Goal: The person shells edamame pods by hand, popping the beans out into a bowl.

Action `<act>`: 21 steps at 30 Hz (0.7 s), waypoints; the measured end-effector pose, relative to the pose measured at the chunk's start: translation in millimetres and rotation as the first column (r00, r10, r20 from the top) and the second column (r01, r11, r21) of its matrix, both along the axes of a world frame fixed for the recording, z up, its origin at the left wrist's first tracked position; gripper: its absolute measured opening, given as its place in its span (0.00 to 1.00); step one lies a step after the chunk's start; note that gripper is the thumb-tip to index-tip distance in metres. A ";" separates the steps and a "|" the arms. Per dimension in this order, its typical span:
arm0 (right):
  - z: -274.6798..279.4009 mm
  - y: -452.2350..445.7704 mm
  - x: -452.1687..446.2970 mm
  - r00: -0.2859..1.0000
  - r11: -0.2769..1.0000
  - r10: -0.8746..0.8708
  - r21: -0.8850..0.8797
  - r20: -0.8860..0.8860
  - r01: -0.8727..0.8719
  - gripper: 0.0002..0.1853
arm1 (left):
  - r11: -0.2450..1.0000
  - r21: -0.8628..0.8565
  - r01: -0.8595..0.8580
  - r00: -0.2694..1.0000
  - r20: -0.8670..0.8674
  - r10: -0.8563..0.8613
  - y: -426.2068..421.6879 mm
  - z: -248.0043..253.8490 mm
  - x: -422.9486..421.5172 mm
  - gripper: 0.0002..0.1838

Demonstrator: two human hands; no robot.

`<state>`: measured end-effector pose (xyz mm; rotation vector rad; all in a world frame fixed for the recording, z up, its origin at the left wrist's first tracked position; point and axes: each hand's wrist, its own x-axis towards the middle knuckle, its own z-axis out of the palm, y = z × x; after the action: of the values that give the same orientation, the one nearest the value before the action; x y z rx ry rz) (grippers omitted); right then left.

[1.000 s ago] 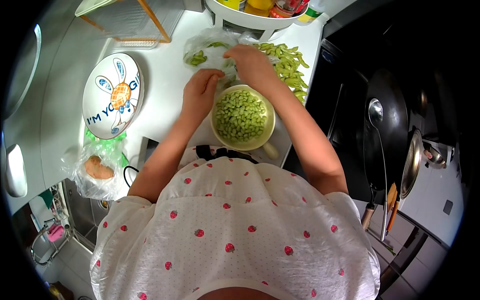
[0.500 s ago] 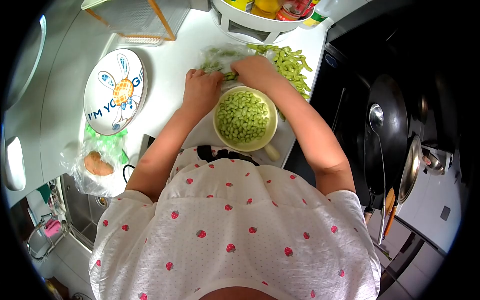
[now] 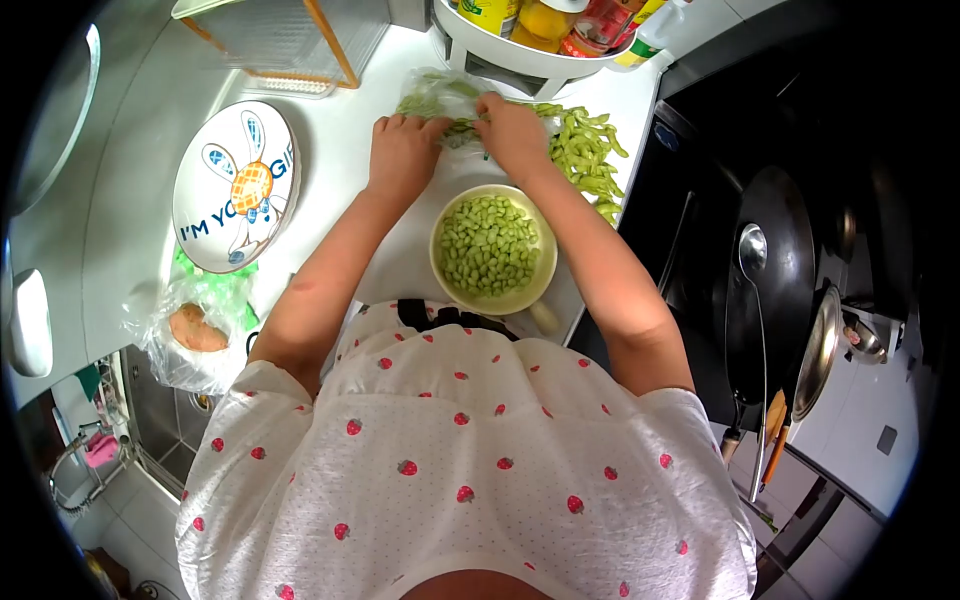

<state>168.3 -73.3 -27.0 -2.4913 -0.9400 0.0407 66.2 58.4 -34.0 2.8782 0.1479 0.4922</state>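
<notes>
A clear plastic bag [image 3: 458,90] with green pods inside lies at the back of the white counter. My left hand [image 3: 405,158] is at its near left side, fingers curled down and closed. Across from it, my right hand [image 3: 512,138] bends its closed fingers over the bag and the pods between my hands. What either set of fingertips grips is hidden. Just below my hands stands a pale yellow bowl with a handle [image 3: 545,318], holding many shelled green beans [image 3: 488,245]. Loose green soybean pods [image 3: 585,150] are heaped beside my right wrist.
On the left is a white plate [image 3: 205,215] with a cartoon print, above a plastic bag holding a brown lump [image 3: 197,328]. A round rack [image 3: 545,66] of bottles stands at the back. At right, a black wok [image 3: 780,290] with a ladle [image 3: 753,240] sits on the stove.
Both hands have shifted slightly away from the bowl, toward the bag. My right hand now sits more upright over the bag's pods. The whole view has moved a little.
</notes>
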 end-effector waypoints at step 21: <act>9.0 4.3 -5.4 0.983 0.947 0.123 0.311 -0.138 -0.075 0.10 | 0.976 -0.218 -0.024 0.991 0.124 0.052 -5.6 -14.0 -17.6 0.08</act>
<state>162.9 -69.0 -18.0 -2.1236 -0.9284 0.1134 48.5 52.8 -48.0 2.6271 0.2217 0.6266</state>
